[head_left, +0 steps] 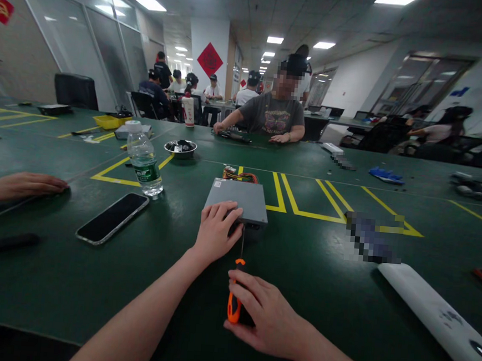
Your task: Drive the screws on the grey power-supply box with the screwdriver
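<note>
A grey metal power supply unit (250, 200) lies flat on the green table, its bundle of coloured cables (243, 176) at the far side. My left hand (217, 231) grips its near left corner, fingers over the top and thumb at the near edge. In my right hand (262, 310) is an orange and black screwdriver (234, 309), held by the handle between thumb and fingers. Its thin shaft points away from me and meets the near face of the unit, beside a socket. The exact spot of the tip is hard to make out.
Left of the unit stand a water bottle (144, 164) and a metal bowl (180, 149) of dark parts; a phone (113, 217) lies nearer. Another person's hand (27, 187) rests at far left. A long white device (435, 312) lies right. Across sits a person (271, 116).
</note>
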A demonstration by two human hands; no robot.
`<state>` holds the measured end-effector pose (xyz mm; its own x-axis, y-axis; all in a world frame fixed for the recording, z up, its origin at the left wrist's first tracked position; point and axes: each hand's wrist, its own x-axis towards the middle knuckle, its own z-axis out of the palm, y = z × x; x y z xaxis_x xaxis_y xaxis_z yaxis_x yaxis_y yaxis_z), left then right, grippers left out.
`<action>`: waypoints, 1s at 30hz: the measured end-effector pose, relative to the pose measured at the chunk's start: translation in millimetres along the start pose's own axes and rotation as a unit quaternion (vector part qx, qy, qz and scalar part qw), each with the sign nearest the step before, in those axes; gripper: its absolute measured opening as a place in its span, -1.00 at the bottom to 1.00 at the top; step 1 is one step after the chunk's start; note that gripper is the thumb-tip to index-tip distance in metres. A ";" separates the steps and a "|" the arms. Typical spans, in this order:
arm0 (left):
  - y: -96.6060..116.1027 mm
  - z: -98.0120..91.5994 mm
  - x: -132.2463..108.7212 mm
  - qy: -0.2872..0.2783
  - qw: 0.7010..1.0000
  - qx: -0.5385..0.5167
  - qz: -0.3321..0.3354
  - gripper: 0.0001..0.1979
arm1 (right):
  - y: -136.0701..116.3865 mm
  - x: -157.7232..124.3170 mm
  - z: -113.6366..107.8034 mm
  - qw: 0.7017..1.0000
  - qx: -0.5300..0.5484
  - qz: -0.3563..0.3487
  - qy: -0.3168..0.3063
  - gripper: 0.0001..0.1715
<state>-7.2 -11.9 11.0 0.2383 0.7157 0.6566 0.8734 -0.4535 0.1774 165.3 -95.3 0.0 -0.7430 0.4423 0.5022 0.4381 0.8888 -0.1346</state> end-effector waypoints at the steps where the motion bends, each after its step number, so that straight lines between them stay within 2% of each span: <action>1: 0.0 0.2 0.0 0.000 1.000 0.000 0.001 -0.73 | -0.2 0.6 -0.7 1.000 -0.005 -0.007 -0.002 -0.55; 7: 0.2 0.1 0.3 0.003 1.000 0.000 0.001 -0.74 | 4.0 -3.3 2.4 0.995 -0.034 -0.041 0.085 -0.62; 14: 0.3 -0.1 0.1 0.001 1.000 -0.007 0.000 -0.74 | 0.5 -2.8 -0.9 1.000 -0.006 -0.002 0.004 -0.54; 16: 0.2 0.6 0.0 0.003 1.000 -0.007 -0.001 -0.75 | 0.2 -1.5 -2.6 1.000 -0.015 -0.014 0.008 -0.54; 20: 0.0 1.6 0.1 0.009 1.000 -0.007 -0.002 -0.74 | 3.1 -2.7 -1.7 0.997 -0.021 -0.040 0.069 -0.55; 22: 0.0 1.3 0.2 0.008 1.000 -0.007 -0.002 -0.74 | 4.2 -4.1 -0.1 0.996 -0.011 -0.033 0.080 -0.56; 26: 0.0 0.5 0.2 0.002 1.000 -0.006 0.000 -0.74 | 2.6 -4.0 0.6 0.999 0.006 -0.001 0.041 -0.53; 30: -0.2 0.8 0.1 0.006 1.000 -0.006 0.000 -0.74 | 1.6 -2.0 -0.7 0.999 -0.013 -0.011 0.030 -0.51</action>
<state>-7.0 -11.3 10.5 0.2324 0.7093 0.6655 0.8685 -0.4593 0.1863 167.8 -94.8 -0.6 -0.7205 0.4146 0.5558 0.4357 0.8943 -0.1022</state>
